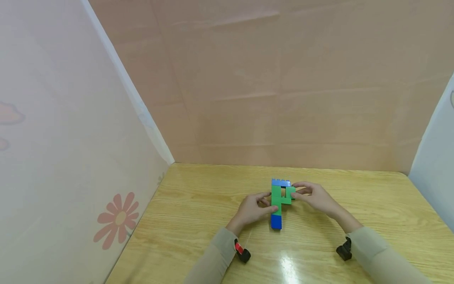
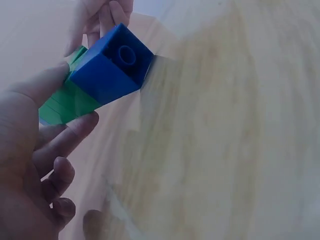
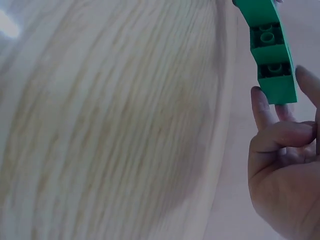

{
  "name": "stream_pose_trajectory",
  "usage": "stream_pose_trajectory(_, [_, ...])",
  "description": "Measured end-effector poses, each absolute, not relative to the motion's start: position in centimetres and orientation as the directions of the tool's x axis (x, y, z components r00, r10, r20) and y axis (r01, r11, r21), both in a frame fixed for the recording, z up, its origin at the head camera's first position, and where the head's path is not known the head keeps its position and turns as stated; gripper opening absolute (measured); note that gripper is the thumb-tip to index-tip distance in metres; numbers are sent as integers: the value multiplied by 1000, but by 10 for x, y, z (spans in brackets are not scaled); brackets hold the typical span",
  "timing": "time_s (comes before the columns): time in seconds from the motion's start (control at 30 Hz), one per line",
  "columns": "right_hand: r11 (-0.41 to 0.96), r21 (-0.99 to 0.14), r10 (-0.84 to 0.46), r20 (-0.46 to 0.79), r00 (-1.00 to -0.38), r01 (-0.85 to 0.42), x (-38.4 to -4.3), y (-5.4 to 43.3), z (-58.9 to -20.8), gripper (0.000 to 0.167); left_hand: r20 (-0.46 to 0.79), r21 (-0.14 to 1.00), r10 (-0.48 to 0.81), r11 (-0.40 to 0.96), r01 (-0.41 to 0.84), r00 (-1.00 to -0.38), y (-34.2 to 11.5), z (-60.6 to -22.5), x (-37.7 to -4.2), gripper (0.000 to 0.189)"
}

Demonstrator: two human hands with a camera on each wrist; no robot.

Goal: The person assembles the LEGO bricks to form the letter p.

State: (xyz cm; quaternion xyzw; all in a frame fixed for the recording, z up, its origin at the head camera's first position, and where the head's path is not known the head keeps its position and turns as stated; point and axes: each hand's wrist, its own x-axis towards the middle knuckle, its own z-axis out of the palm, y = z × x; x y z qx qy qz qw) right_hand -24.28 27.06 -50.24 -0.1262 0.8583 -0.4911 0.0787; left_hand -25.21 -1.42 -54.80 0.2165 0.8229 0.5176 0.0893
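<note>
A P-shaped build of toy building bricks (image 1: 276,200) is held up between both hands. Its column is green with a dark blue brick (image 2: 107,70) at the lower end, whose hollow underside faces the left wrist camera. A lighter blue brick (image 1: 281,183) spans the top. My left hand (image 1: 251,209) grips the green column from the left, thumb in front and fingers behind. On the right side, my right hand (image 1: 317,199) pinches a green brick (image 1: 290,193) of the loop between thumb and fingers. The right wrist view shows green bricks (image 3: 278,90) with open undersides beside the fingertips.
The wood-grain table (image 1: 198,221) runs back to a tan covered wall (image 1: 283,86). A pale sheet with a flower print (image 1: 120,219) stands along the left, and another pale panel (image 1: 438,157) along the right. Dark wrist devices (image 1: 345,250) sit at both cuffs.
</note>
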Motion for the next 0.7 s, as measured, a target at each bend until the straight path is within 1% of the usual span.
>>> stream_pose_trajectory(0.13, [486, -866, -331, -57, -942, -119, -245, 274, -508, 59, 78, 869, 458, 404, 285, -885, -14, -551, -253, 68])
stream_pose_trajectory(0.33, [503, -852, -367, -63, -928, -141, -248, 271, -513, 58, 101, 805, 499, 468, 365, -861, -14, -551, -256, 68])
stream_pose_trajectory(0.53, [543, -826, -368, -73, -927, -151, -247, 269, -515, 58, 143, 721, 544, 515, 464, -827, -14, -549, -259, 51])
stream_pose_trajectory(0.6, [556, -819, -362, -83, -928, -144, -247, 268, -515, 58, 148, 706, 550, 523, 478, -822, -13, -549, -261, 44])
stream_pose_trajectory(0.7, [573, -806, -361, -84, -929, -150, -248, 268, -516, 57, 146, 705, 551, 525, 477, -822, -12, -549, -262, 40])
